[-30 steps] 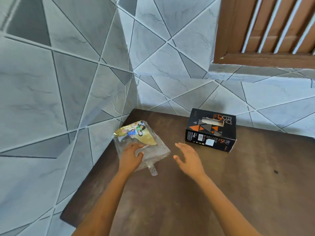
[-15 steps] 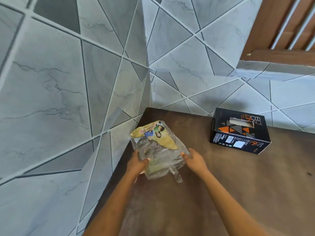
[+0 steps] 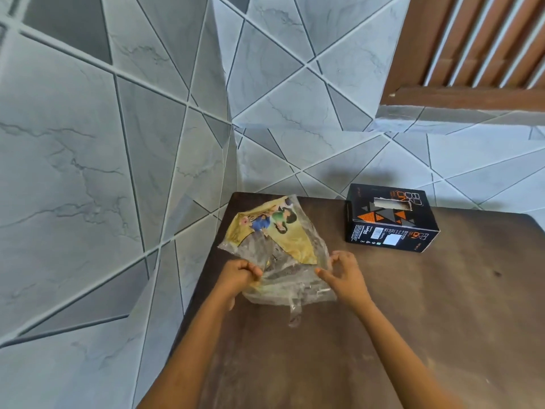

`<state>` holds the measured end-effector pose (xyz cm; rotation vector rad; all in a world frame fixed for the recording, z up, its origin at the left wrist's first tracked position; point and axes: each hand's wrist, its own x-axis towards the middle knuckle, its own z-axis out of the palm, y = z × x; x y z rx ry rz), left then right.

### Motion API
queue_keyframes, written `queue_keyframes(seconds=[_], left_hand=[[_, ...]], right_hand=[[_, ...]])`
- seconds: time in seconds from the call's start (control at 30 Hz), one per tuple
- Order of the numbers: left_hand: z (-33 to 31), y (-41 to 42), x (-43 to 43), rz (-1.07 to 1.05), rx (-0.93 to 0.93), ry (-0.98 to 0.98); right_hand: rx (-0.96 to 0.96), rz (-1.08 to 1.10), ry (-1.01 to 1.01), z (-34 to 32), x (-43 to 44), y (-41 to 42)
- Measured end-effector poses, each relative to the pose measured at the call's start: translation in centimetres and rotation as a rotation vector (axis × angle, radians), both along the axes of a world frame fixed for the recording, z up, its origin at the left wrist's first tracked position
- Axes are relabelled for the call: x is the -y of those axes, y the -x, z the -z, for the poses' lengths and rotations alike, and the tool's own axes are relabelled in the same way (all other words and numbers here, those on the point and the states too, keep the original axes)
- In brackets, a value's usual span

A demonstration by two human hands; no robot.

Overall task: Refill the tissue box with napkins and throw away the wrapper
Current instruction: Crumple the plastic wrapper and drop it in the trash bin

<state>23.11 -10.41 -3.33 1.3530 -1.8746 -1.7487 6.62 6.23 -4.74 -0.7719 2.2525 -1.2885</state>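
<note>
A clear plastic napkin pack (image 3: pixel 283 252) with a yellow printed panel lies at the back left corner of the brown table (image 3: pixel 413 320). My left hand (image 3: pixel 239 274) is clenched on the pack's near left edge. My right hand (image 3: pixel 343 273) pinches its near right edge, fingers curled into the plastic. A loose plastic strip hangs from the pack's near side. The black tissue box (image 3: pixel 389 218) with orange and grey triangles stands to the right of the pack, apart from it, its top slot facing up.
Grey tiled walls (image 3: pixel 118 172) meet in a corner just behind and left of the table. A brown louvred wooden shutter (image 3: pixel 472 48) sits above the back wall at upper right. The table's left edge runs right beside the left wall.
My right hand came in from the middle of the table and took hold of the pack's right edge. My left hand closed on the left edge. The view shifted left and closer.
</note>
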Motion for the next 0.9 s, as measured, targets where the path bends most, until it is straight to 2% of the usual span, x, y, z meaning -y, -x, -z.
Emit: queue_keyframes(seconds=[0.07,0.13,0.27,0.33,0.47,0.57,0.67,0.73,0.8,0.9], left_hand=[[-0.9,0.3,0.0,0.083,0.014,-0.007],[-1.9,0.9,-0.3,0.166,0.02,-0.006],[-3.9,2.4,-1.6,0.226,-0.045,0.013],[-4.7,3.0,-2.3,0.256,-0.106,0.014],[-5.5,3.9,-3.6,0.394,-0.186,0.052],[-5.9,4.2,-4.4,0.493,-0.195,0.084],[-6.1,4.5,-5.0,0.527,-0.04,0.438],[-6.4,4.5,-5.2,0.532,0.0,0.537],[-6.8,4.2,-5.3,0.586,-0.04,0.404],[-7.1,3.9,-5.8,0.673,-0.212,0.168]], right_hand=[[0.073,-0.129,0.117,-1.0,-0.5,0.0],[0.022,-0.242,0.187,-2.1,-0.9,-0.1],[-0.24,-0.413,0.07,-3.5,-1.1,-0.8],[-0.237,-0.46,0.018,-3.3,-1.3,-1.0],[0.145,-0.418,0.089,-2.9,-2.1,-1.8],[0.107,-0.31,0.125,-2.5,-2.2,-1.8],[0.079,-0.176,0.187,-2.9,-2.3,-1.5],[0.127,-0.172,0.249,-3.6,-2.8,-1.3],[0.189,-0.211,0.3,-4.5,-3.6,-1.2],[0.254,-0.298,0.359,-6.0,-4.4,-1.0]])
